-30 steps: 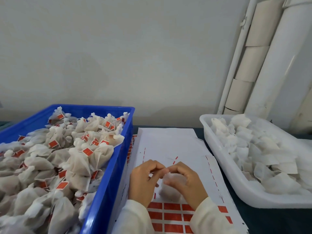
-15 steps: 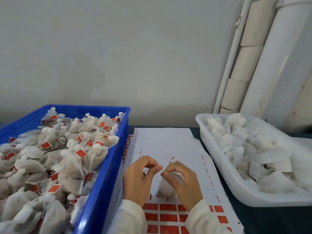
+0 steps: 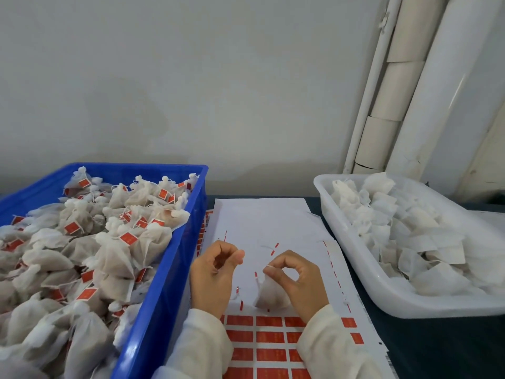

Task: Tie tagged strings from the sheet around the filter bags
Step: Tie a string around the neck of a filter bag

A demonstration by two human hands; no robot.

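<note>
The hands have drawn apart since a second ago: the left hand (image 3: 216, 272) pinches the string's end, the right hand (image 3: 296, 280) grips the filter bag (image 3: 269, 295) neck, tightening the knot, I judge.

I am looking at a small packing workshop, a place of repeated handwork rather than a home. On my left stands a blue crate (image 3: 164, 283) heaped with filled filter bags (image 3: 114, 253), each tied off with a red tag. On my right a white tub (image 3: 355, 258) holds a pile of flat, untied bags (image 3: 410, 236). Between them on the dark bench (image 3: 437, 348) lies a printed sheet (image 3: 262, 217) with rows of red tags (image 3: 269, 336) at its near end. Large white paper rolls (image 3: 393, 99) lean in the corner against a bare, plain wall (image 3: 191, 77). My sleeves (image 3: 202, 348) are pale work clothing.
</note>
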